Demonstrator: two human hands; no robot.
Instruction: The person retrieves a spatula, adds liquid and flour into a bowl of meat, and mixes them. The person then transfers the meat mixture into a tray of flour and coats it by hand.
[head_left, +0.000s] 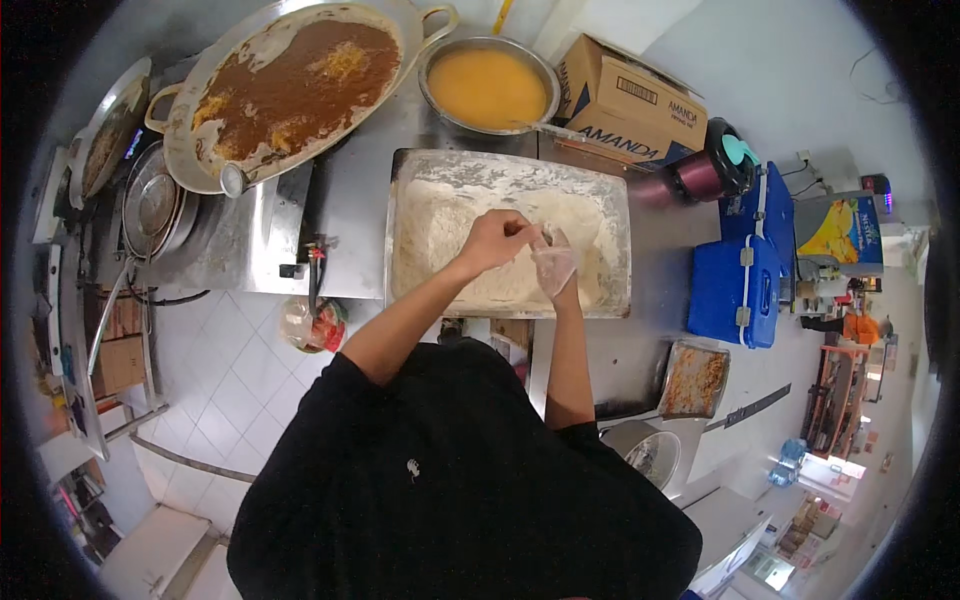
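My left hand (491, 240) is bare and pinches the finger end of a clear plastic glove (556, 276). My right hand (553, 259) is inside that loose glove; its fingers are partly hidden by the wrinkled film and by my left fingertips. Both hands are over a rectangular metal tray (396, 225) on the steel worktop. Pale flour (442, 217) covers the tray's bottom in an uneven layer, heaped in places. Behind the tray stands a metal bowl (556, 86) of orange-yellow liquid (487, 88), with a handle sticking out over its rim.
A large two-handled wok (180, 142) holding brown oil and crumbs stands back left, near round strainers (154, 202). A gas hose valve (315, 259) is at the worktop's front edge. To the right are a cardboard box (637, 105), a dark red flask (697, 176), blue cool boxes (735, 292) and a crumb-filled tray (696, 379).
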